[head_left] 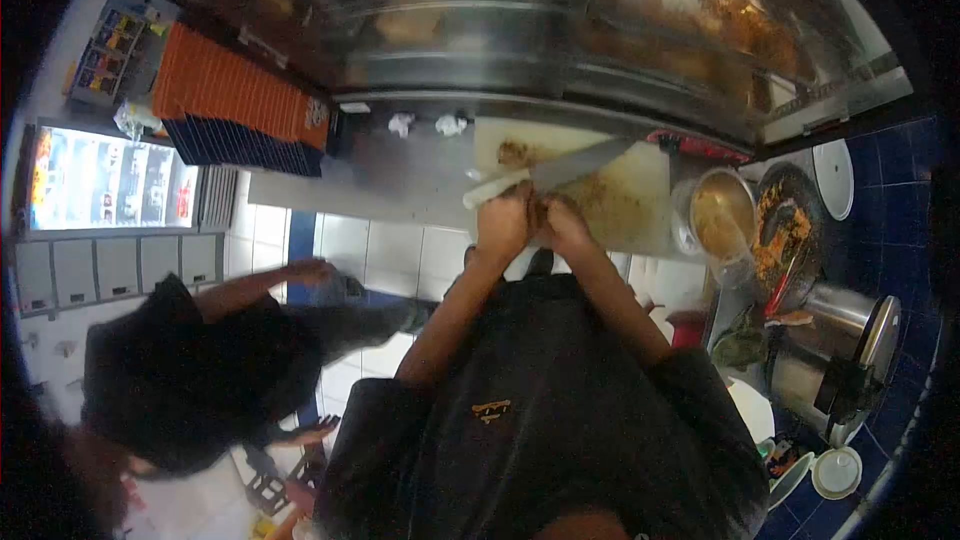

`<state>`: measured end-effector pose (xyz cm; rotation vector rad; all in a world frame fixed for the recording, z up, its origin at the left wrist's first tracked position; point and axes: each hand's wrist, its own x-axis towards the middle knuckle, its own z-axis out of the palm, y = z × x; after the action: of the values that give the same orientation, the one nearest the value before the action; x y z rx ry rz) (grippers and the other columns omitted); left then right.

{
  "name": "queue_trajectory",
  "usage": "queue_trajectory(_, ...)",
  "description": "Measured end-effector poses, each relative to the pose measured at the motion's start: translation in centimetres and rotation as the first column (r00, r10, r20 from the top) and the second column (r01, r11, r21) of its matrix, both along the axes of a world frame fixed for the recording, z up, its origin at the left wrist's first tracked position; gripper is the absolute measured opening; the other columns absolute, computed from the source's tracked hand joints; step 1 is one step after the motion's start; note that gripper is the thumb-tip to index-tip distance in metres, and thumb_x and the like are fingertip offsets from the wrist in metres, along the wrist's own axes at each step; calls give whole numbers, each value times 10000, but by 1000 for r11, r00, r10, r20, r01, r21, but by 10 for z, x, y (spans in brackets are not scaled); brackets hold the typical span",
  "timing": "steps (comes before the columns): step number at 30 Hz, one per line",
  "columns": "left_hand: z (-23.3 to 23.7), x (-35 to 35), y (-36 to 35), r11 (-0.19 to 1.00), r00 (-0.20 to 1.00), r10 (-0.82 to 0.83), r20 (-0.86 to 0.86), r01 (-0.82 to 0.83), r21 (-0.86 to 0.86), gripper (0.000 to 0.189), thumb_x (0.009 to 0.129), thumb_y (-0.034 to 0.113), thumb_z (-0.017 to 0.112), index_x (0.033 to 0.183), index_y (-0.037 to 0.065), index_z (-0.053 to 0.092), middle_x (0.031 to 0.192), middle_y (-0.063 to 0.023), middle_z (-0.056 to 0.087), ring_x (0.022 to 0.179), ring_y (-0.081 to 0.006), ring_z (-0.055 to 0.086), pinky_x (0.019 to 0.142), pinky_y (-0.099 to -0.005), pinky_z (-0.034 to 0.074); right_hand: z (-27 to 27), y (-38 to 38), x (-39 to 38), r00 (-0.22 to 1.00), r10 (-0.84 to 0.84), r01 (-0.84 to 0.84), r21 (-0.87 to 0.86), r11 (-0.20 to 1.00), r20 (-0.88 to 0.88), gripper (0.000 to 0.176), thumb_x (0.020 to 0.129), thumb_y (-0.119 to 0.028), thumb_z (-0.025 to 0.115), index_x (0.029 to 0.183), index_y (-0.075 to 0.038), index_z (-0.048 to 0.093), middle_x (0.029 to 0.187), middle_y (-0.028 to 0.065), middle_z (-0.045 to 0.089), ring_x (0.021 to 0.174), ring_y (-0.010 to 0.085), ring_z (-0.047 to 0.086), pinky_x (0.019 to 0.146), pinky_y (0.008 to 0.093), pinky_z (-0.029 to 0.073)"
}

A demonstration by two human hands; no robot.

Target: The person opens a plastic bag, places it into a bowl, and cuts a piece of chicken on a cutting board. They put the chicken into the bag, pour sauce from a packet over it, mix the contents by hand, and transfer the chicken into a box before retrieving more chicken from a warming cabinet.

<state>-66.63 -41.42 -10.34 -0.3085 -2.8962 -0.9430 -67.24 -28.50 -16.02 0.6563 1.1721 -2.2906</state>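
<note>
My left hand [505,222] and my right hand [564,224] meet at the near edge of the white cutting board [625,205]. The fingers of both are closed together; what they hold, if anything, is too small and blurred to make out. Just beyond my fingers lies a large knife [578,164], its white handle on the left beside my left hand and its wide blade pointing right across the board. Brown crumbs or food scraps [515,153] are scattered over the board.
Two crumpled white papers [451,125] lie on the steel counter [400,175]. Stacked orange boxes [235,85] stand left. On the right are a tub of brown sauce [722,210], a pan of orange food [785,230] and a steel pot [820,325]. Another person [200,370] is at left.
</note>
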Motion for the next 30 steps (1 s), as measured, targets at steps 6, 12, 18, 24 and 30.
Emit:
queue_trajectory(6, 50, 3, -4, 987, 978, -160, -137, 159, -23, 165, 851, 178, 651, 954, 50, 655, 775, -172, 688, 666, -355, 680, 590, -436, 549, 51, -11, 3, 975, -220, 220, 14, 975, -18, 316, 1003, -246, 485, 1161, 14, 572, 1079, 131, 631, 953, 255, 628, 829, 400, 526)
queue_trajectory(12, 85, -6, 4, 883, 795, -443, -415, 468, -47, 98, 836, 161, 661, 834, 76, 614, 762, -105, 622, 602, -274, 648, 538, -388, 532, 119, -3, 7, 899, -410, 388, -155, 909, -156, 547, 1048, -429, 416, 1354, 23, 449, 1323, 186, 535, 1228, 302, 522, 1075, 452, 406)
queue_trajectory(18, 114, -16, 24, 726, 639, -620, -455, 688, -24, 162, 808, 114, 678, 704, 88, 557, 685, -78, 553, 593, -256, 620, 539, -386, 508, 126, 20, 14, 863, -443, 395, -221, 892, -245, 726, 1012, -566, 393, 1472, -8, 328, 1439, 194, 436, 1331, 313, 424, 1125, 473, 344)
queue_trajectory(24, 120, -12, 45, 544, 415, -748, -518, 830, -121, 141, 784, 132, 673, 713, 88, 561, 689, -62, 566, 596, -240, 626, 558, -388, 524, 120, 43, -1, 878, -375, 271, -337, 902, -296, 929, 887, -786, 375, 1536, -127, 292, 1468, 158, 429, 1376, 280, 358, 1121, 453, 328)
queue_trajectory(30, 141, -2, 64, 492, 343, -800, -491, 845, -211, 120, 791, 158, 682, 762, 85, 592, 725, -65, 601, 620, -240, 633, 594, -388, 535, 174, 94, -30, 659, -644, 636, -169, 753, -388, 876, 907, -755, 377, 1516, -126, 354, 1506, 99, 431, 1349, 266, 416, 1084, 418, 370)
